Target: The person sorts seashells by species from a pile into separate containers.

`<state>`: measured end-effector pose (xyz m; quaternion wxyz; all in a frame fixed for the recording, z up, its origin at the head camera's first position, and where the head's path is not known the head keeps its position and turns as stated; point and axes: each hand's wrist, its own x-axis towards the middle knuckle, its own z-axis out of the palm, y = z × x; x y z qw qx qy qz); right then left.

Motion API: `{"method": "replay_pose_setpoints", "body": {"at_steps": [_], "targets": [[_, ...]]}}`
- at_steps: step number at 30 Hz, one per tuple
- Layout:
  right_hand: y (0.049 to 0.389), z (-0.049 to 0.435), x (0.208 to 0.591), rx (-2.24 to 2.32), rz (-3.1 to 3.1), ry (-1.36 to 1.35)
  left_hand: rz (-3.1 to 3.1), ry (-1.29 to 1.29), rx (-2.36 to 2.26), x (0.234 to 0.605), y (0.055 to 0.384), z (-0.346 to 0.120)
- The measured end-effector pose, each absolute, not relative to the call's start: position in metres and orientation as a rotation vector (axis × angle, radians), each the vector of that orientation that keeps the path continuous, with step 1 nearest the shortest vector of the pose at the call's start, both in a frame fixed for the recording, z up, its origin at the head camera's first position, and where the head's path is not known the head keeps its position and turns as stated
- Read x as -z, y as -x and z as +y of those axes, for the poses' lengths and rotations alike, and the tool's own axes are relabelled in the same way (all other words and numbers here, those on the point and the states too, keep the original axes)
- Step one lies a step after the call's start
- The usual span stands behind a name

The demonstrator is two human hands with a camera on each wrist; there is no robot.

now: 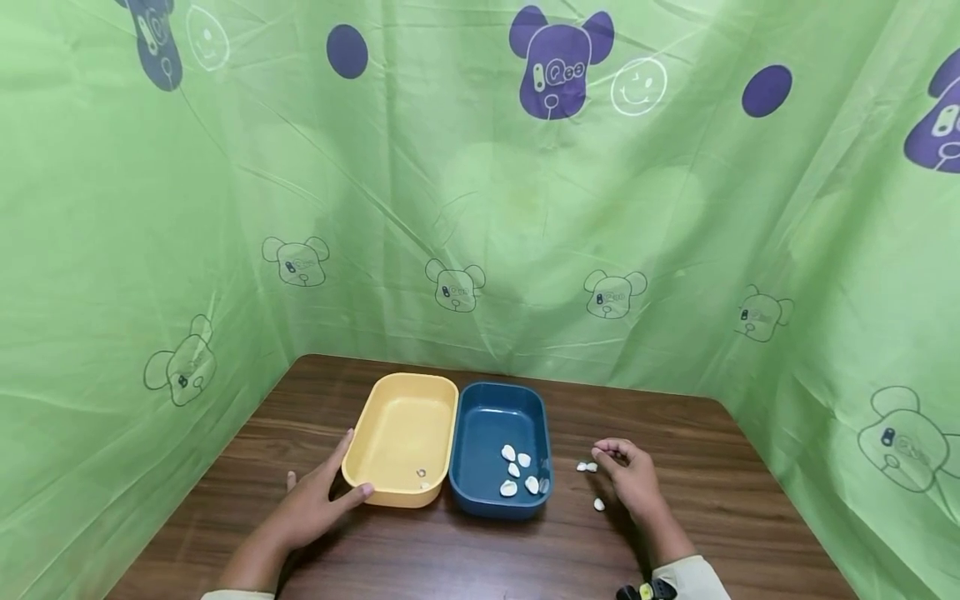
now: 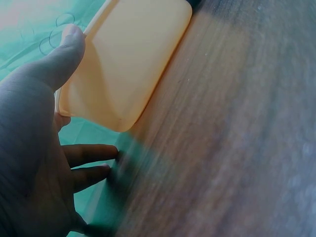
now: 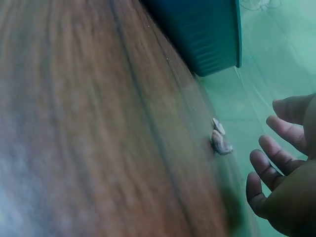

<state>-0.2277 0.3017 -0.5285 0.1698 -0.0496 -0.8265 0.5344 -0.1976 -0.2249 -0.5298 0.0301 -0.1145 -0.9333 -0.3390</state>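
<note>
Lower left, the left hand (image 1: 311, 506) pinches the yellow box (image 1: 401, 433) at its corner, likely to steady it. Lower right, the right hand (image 1: 632, 480), loosely curled, seemingly empty, is beside white pieces (image 1: 592, 467).

The yellow tray (image 1: 401, 437) and blue tray (image 1: 487, 429) look smooth plastic, the table (image 1: 735, 492) wood, the curtain (image 1: 420, 175) cloth.
</note>
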Motion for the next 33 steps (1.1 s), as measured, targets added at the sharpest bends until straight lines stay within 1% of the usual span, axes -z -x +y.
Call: {"method": "replay_pose_setpoints", "body": {"at_steps": [12, 20, 33], "targets": [[0.231, 0.311, 0.553, -1.240, -2.416, 0.064, -2.905, 0.353, 1.048, 0.523, 0.198, -0.226], [0.230, 0.310, 0.556, -1.214, -2.458, -0.017, -2.893, 0.354, 1.017, 0.525, 0.197, -0.226], [0.230, 0.309, 0.553, -1.180, -2.573, -0.005, -2.891, 0.353, 1.030, 0.527, 0.196, -0.224]]}}
